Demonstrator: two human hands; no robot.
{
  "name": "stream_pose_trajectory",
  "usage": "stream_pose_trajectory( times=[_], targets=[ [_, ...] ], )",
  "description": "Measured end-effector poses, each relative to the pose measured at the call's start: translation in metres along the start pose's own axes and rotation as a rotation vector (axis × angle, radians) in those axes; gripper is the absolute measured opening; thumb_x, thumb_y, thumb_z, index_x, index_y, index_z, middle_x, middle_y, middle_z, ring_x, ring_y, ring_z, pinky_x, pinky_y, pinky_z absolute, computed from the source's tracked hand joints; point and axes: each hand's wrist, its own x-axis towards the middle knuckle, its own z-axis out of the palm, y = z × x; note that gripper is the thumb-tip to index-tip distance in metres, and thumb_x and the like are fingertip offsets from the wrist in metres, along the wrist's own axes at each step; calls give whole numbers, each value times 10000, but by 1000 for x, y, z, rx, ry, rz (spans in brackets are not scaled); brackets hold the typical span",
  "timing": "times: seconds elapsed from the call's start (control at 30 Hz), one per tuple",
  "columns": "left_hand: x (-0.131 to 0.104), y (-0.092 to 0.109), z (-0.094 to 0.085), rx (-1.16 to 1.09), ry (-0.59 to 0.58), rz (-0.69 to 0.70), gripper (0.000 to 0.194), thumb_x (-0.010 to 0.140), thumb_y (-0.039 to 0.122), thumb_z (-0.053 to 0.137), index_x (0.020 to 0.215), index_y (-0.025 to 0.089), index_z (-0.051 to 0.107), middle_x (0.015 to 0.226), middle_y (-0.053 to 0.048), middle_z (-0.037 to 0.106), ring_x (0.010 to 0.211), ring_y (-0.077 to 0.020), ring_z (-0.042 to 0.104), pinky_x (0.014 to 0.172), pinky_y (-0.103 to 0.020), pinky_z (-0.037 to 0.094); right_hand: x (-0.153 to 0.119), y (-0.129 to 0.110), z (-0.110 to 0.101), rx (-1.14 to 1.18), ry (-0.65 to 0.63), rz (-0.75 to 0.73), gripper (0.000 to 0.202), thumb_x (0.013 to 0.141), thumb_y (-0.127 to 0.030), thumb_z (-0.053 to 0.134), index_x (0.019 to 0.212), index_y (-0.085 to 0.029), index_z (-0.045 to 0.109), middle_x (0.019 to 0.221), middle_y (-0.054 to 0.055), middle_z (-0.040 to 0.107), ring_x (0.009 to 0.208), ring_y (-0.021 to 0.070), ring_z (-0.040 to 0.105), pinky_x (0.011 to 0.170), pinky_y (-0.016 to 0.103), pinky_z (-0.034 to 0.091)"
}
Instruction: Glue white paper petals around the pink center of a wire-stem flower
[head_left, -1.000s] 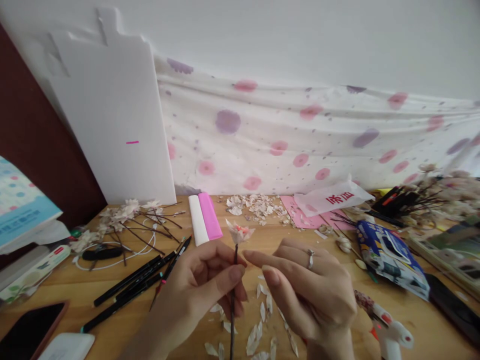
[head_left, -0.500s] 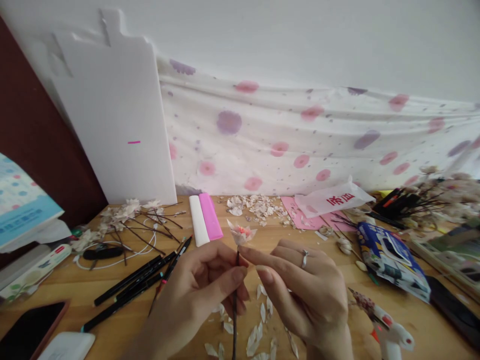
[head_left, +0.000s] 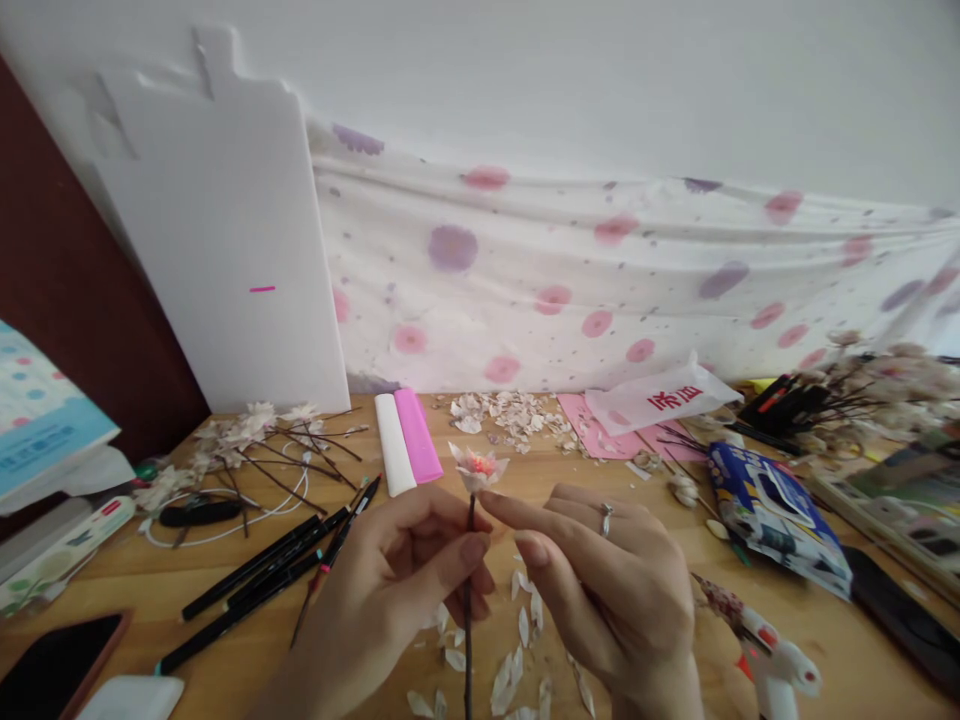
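Between thumb and fingers, my left hand (head_left: 420, 570) pinches the dark thin stem (head_left: 468, 640) of an artificial flower. At the stem's top sits the flower head (head_left: 478, 467), with pale pointed petals around a pink-orange centre. My right hand (head_left: 607, 580), with a ring on one finger, points its index finger at the flower's base. That fingertip is at or very close to the base; I cannot tell whether it touches. Thumb and index finger are apart, with nothing seen between them. Loose pale petals (head_left: 508, 680) lie on the table below the hands.
A hot glue gun (head_left: 780, 665) stands at right, near a blue wipes pack (head_left: 776, 515). Black markers (head_left: 251, 565), a phone (head_left: 60, 665) and finished flowers (head_left: 255, 425) lie left. Petal pieces (head_left: 517, 415) and pink and white rolls (head_left: 418, 435) are behind the hands.
The flower head has turned slightly and shows more of its pink-orange centre. Both hands keep nearly the same pose, and the whole view has shifted a little.
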Motion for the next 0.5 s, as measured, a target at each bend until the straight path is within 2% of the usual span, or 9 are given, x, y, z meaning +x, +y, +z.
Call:
stream_pose_trajectory(
  times=[0.2,0.5],
  targets=[
    [0,1,1,24,3,7,191,861,353,792,833,171,740,641,-11,735,569,-103,672,554,-168,546,1,0,-1,24,7,6,251,1060,-211,503,1039,-97,726,554,-34,564,444,75,450,412,250,306],
    [0,1,1,11,-2,9,224,848,381,801,823,168,734,638,-16,731,564,-107,668,539,-169,539,1,-1,-3,-13,-9,31,234,1064,-222,499,1051,-144,719,559,-41,576,442,76,466,412,242,310]
  ],
)
